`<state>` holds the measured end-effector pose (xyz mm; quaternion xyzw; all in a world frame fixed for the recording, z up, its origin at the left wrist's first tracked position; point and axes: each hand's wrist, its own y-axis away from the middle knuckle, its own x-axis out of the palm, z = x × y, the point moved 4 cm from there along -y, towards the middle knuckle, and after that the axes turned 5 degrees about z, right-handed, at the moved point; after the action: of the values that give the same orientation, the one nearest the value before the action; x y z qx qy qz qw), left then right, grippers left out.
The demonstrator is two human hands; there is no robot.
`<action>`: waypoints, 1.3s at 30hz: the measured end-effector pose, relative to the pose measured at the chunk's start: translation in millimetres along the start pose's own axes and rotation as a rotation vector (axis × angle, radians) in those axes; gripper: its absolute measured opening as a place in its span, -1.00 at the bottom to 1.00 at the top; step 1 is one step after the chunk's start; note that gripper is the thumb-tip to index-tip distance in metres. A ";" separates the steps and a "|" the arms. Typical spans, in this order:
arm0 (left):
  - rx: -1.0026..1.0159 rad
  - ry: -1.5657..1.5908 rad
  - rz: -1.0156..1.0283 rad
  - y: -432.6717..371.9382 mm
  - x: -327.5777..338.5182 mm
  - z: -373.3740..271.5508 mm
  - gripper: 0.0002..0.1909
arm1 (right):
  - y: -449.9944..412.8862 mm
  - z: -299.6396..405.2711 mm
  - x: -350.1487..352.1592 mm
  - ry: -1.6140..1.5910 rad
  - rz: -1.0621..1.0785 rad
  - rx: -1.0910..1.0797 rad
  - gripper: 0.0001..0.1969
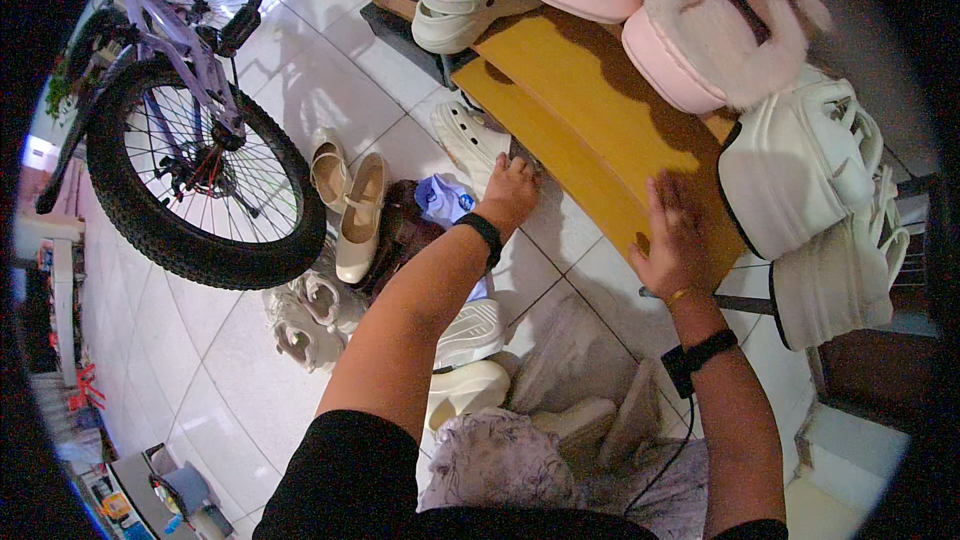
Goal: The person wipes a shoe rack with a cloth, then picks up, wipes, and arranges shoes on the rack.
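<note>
My left hand (512, 191) is at the heel end of a white clog (469, 139) with round holes, low by the shelf; whether its fingers grip the clog is not clear. My right hand (675, 236) lies with spread fingers on or just over a yellow-brown shelf board (577, 105), a little blurred, holding nothing. Right of that hand, a pair of white platform shoes (795, 165) rests at the shelf's end. Pink fluffy slippers (675, 60) and a pair of off-white clogs (454, 11) sit farther up the rack.
A fat-tyred bicycle (206, 157) stands at the left on white floor tiles. Cream strap shoes (361, 217), white sneakers (307, 322), a blue-and-white packet (442, 199) and other footwear lie left of and below my left arm. A cable hangs from my right wristband.
</note>
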<state>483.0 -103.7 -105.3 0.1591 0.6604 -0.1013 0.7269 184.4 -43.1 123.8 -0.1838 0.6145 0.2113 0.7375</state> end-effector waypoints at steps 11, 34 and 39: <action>-0.341 0.128 -0.013 76.1 -53.0 16.3 -0.14 | 5.6 -18.9 1.6 -0.008 0.043 0.031 0.23; -0.432 0.727 -0.066 137.8 -49.2 39.1 -0.48 | 5.4 -15.2 2.3 0.030 0.002 0.021 0.25; -0.374 0.775 -0.113 174.0 -109.7 21.1 -0.53 | 5.4 -11.0 -8.0 0.039 0.028 0.037 0.23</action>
<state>553.0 43.2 22.1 0.0145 0.8991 0.0475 0.4348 171.2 -45.1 129.7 -0.1657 0.6350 0.2068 0.7256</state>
